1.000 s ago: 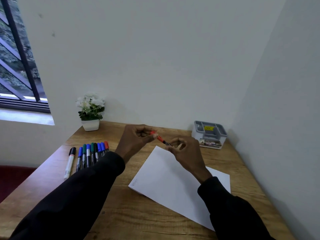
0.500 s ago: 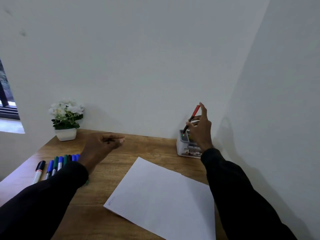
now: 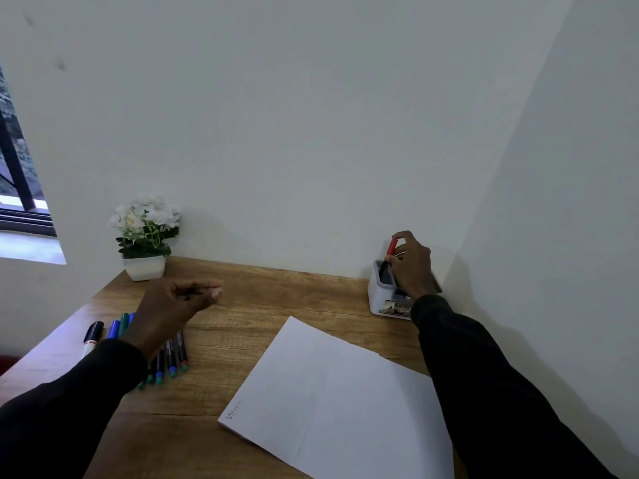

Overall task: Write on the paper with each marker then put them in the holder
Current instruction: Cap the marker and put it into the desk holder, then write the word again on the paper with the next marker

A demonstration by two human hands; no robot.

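Observation:
At the back right corner my right hand [image 3: 411, 266] pinches a red-capped marker [image 3: 391, 246] that stands almost upright, its lower end inside the grey and white holder [image 3: 377, 295]. The hand hides most of the holder's top. My left hand [image 3: 173, 309] hovers over the desk with loosely curled fingers and holds nothing. Under and beside it lies a row of several markers [image 3: 171, 357] with blue, green and black caps. A white sheet of paper [image 3: 332, 395] lies at the front right, with faint writing near its left corner.
A white pot of white flowers [image 3: 145, 236] stands at the back left against the wall. The wooden desk [image 3: 269, 299] ends at the wall behind and at another wall on the right. A window sits at the far left.
My right hand has lowered the red marker from above the holder down into it. The left hand has stayed over the markers, and the view has shifted slightly.

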